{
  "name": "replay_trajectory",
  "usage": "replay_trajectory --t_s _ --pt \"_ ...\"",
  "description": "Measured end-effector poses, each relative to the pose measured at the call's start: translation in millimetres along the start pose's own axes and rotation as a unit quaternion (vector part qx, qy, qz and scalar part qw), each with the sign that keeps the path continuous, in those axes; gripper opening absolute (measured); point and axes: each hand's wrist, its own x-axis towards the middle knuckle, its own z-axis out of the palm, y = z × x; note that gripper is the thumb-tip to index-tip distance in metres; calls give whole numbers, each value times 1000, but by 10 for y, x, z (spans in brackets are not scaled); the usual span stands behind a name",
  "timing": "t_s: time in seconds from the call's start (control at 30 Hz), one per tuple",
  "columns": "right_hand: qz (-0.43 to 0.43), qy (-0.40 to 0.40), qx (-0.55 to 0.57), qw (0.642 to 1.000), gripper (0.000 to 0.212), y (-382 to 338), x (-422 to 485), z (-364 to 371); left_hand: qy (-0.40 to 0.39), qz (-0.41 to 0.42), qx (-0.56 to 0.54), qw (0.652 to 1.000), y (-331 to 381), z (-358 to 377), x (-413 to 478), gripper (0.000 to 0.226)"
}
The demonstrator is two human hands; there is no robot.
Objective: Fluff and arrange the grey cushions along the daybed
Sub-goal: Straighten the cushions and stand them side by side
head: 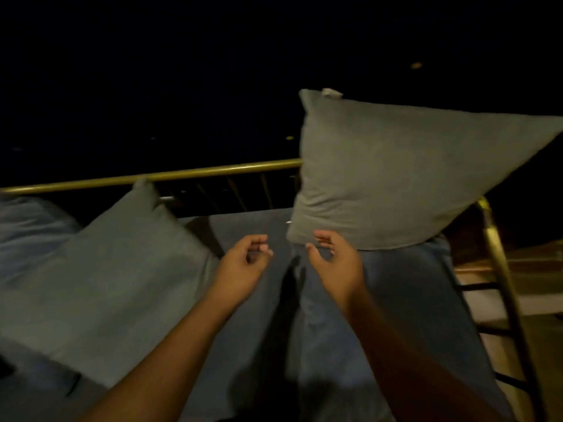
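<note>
- Two bare forearms reach in from the bottom edge, over the blue-grey mattress point(380, 300) of the daybed.
- Left hand point(243, 258) hovers above the mattress with its fingers loosely curled and parted from the thumb; it holds nothing.
- Right hand point(333, 257) is likewise half open, fingers curved, empty; its fingertips point(321, 239) sit just at the lower left corner of the upright cushion point(396, 175), and contact cannot be judged.
- That grey cushion stands on edge at the right end of the daybed, tilted, leaning toward the brass rail point(213, 170) behind it and the curved brass end frame point(499, 263) on the right.
- A small pale tag point(332, 92) sticks up from its top edge.
- Second grey cushion point(100, 275) lies flat and slanted on the left part of the mattress, one corner pointing up toward the rail, well apart from the upright one.
- Beyond the rail the background is dark.
</note>
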Motion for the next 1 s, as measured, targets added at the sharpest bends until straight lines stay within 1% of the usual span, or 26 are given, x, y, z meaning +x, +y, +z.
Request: replay_trajectory --t_s 0.1,0.2,0.3,0.4,0.47,0.5,0.53,0.57,0.63,0.7,0.77,0.83,0.87,0.93,1.0 --pt "-29 -72 -14 997 24 -266 -309 650 31 3 -4 1000 -300 -719 -281 27" --pt "-60 -132 -65 987 28 -561 -550 1334 71 -5 12 997 -691 -1514 -415 27" --pt "-77 -164 -121 976 35 -858 -769 2068 114 -28 28 993 -1096 -2296 -447 30" --pt "-70 -197 -150 966 43 -1093 -916 2741 171 -25 101 980 -1529 -2942 -443 44" --pt "-80 -217 -173 957 49 -1192 -976 3130 186 -61 200 960 -1829 -3328 -429 61" --pt "-89 -229 -191 950 51 -1225 -1002 3305 174 -90 263 945 -1965 -3509 -427 68" --pt "-99 -241 -207 943 53 -1252 -1026 3462 144 -123 313 931 -2106 -3678 -412 75" --pt "-107 -254 -217 936 54 -1273 -1054 3600 103 -153 342 921 -2219 -3822 -396 81" --pt "-116 -277 -232 925 55 -1289 -1100 3814 21 -190 348 918 -2332 -4013 -305 94" --pt "-133 -279 -259 915 58 -1269 -1107 3946 -22 -178 346 921 -2280 -4070 -118 101" --pt "-143 -271 -304 902 63 -1244 -1074 3988 -46 -128 374 917 -2169 -4055 147 100" --pt "-128 -250 -338 898 64 -1216 -1019 3954 -81 -88 395 911 -2135 -3992 397 104" --pt "-112 -234 -339 904 63 -1182 -993 3914 -100 -89 380 915 -2149 -3960 489 109" --pt "-78 -199 -323 922 59 -1117 -970 3791 -129 -117 297 939 -2211 -3888 632 120" --pt "-58 -179 -308 933 57 -1044 -987 3668 -132 -136 218 957 -2235 -3830 687 117"
